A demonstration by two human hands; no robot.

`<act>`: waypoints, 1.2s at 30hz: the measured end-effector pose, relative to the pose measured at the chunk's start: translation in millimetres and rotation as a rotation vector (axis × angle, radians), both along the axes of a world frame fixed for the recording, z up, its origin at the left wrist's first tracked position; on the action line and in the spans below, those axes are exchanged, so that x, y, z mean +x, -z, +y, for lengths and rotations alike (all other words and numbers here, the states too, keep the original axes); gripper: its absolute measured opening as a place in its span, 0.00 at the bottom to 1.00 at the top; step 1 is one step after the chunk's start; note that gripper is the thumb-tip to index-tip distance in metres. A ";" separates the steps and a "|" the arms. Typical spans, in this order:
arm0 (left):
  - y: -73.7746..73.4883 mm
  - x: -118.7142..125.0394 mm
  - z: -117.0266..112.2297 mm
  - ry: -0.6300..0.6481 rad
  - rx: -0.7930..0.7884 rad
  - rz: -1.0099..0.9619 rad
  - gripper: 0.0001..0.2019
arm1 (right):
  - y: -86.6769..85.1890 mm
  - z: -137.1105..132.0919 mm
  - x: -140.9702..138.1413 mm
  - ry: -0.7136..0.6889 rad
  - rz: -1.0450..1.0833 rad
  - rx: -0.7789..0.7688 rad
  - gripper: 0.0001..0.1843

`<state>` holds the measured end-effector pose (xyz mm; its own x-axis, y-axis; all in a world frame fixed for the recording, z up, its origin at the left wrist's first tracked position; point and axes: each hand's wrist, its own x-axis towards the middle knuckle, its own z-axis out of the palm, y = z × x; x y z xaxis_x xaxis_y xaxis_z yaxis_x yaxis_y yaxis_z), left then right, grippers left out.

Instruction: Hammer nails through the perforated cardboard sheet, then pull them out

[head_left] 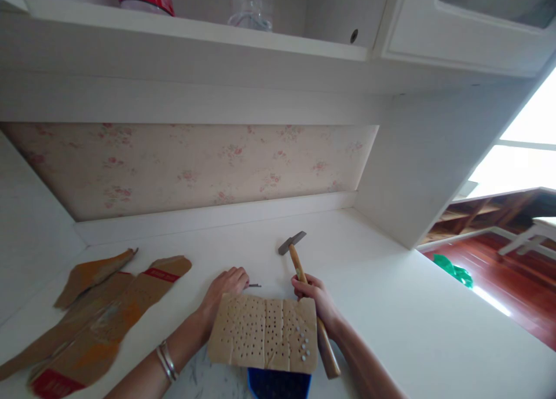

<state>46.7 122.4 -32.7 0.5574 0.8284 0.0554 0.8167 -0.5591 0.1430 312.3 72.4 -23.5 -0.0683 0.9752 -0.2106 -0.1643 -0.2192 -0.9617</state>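
Cardboard scraps lie leftmost on the table. The left hand rests with curled fingers beside thin metal pieces; whether these are gripped, I cannot tell. Perforated cardboard is between the wrists. The right hand has fingers wrapped around the hammer.

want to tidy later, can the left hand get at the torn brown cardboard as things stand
Probably yes: only bare white counter shows between the left hand and the torn brown cardboard, though that hand may be holding the thin dark piece beside it.
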 end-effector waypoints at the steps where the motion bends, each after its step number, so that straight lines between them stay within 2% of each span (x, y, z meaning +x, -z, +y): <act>1: 1.7 -0.2 0.1 -0.002 -0.005 0.009 0.10 | 0.1 -0.2 0.0 0.003 0.001 -0.002 0.13; 6: 1.0 -6.0 4.6 -0.015 -0.073 0.024 0.06 | 0.0 -0.6 -0.2 0.005 0.021 -0.012 0.14; 11: -1.9 -9.9 13.5 -0.009 -0.167 -0.003 0.06 | -1.2 -0.1 -1.1 0.002 0.046 -0.023 0.14; 17: -3.9 -7.6 14.7 -0.084 -0.198 -0.109 0.03 | -0.7 1.2 -3.5 0.007 0.071 -0.031 0.14; 21: -19.5 -24.3 14.4 -0.194 -0.156 -0.248 0.08 | -3.1 0.6 -4.0 0.010 0.091 -0.042 0.15; 24: -41.5 -47.5 10.6 -0.300 -0.139 -0.359 0.10 | -5.7 -0.1 -3.4 0.019 0.104 -0.054 0.15; 26: -61.3 -59.0 -0.2 -0.370 -0.121 -0.426 0.14 | -5.8 0.3 -2.8 0.025 0.113 -0.058 0.14; 28: -83.7 -60.7 -21.1 -0.432 -0.089 -0.504 0.21 | -4.4 1.2 -2.3 0.028 0.122 -0.062 0.14; 30: -104.7 -50.0 -51.0 -0.541 -0.082 -0.769 0.23 | -2.9 1.9 -2.1 0.031 0.132 -0.069 0.14; 31: -112.9 -40.5 -67.7 -0.548 -0.076 -0.871 0.22 | -2.5 2.0 -2.2 0.032 0.136 -0.072 0.14; 33: -122.9 -16.0 -99.9 -0.503 -0.105 -0.997 0.21 | -2.5 1.8 -2.4 0.034 0.143 -0.074 0.13; 36: -123.2 24.5 -132.2 -0.250 -0.291 -1.010 0.16 | -3.0 1.1 -2.3 0.031 0.148 -0.069 0.14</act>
<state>71.1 -9.8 90.5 0.1782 0.9679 0.1771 0.3330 -0.2287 0.9148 310.0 73.5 -20.5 -0.0734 0.9610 -0.2667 -0.3110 -0.2762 -0.9094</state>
